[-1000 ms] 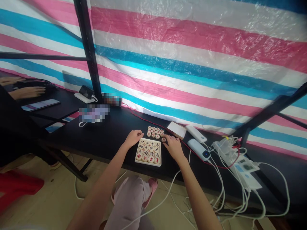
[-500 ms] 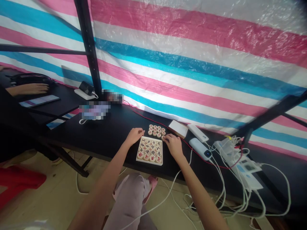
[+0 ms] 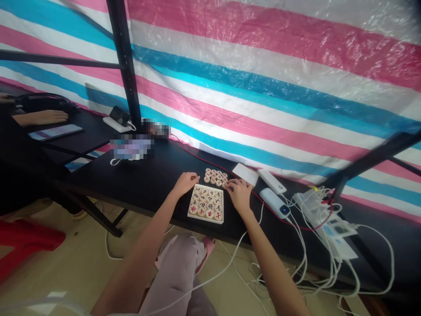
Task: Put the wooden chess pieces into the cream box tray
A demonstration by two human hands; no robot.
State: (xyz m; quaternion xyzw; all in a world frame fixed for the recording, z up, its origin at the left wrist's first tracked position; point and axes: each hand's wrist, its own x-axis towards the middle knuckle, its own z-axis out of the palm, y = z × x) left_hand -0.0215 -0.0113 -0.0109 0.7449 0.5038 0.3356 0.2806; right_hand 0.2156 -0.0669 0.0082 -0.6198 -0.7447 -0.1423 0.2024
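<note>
Centre frame: left hand and right hand flank a tray of Chinese chess pieces.
Red and black characters, unreadable; right fingertips touch loose pieces; both grips unclear.

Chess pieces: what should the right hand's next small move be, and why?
Probably pinch the loose piece under the fingertips of the right hand: they touch it beside the far right corner of the tray, while the left hand rests at its far left corner.
</note>
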